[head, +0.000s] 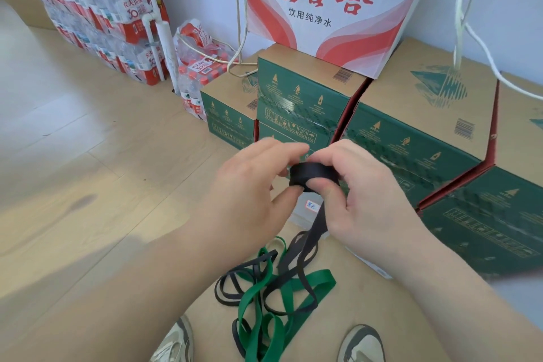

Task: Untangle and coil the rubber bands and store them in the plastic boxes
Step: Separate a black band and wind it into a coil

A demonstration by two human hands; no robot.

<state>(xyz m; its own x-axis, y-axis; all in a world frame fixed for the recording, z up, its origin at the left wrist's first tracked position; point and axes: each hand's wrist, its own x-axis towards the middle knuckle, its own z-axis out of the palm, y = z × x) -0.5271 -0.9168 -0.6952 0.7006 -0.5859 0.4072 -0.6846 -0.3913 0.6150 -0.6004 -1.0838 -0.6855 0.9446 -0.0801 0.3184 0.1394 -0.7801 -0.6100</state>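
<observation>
A wide black rubber band is partly wound into a tight coil (313, 176), held between both hands above a cardboard surface. My left hand (249, 185) pinches the coil's left end. My right hand (361, 194) grips its right side, thumb on the front. The band's loose tail (318, 222) hangs down into a tangle of black bands (249, 276) and green bands (296, 285) on the cardboard. A clear plastic box (305, 216) with a small label lies beneath my hands, mostly hidden.
Green and brown cartons (411, 114) are stacked ahead and to the right, with a white and red box (329, 9) on top. Shrink-wrapped water bottle packs (97, 15) stand at the back left. Wooden floor (73, 156) stretches left. My shoes (360, 344) show at the bottom.
</observation>
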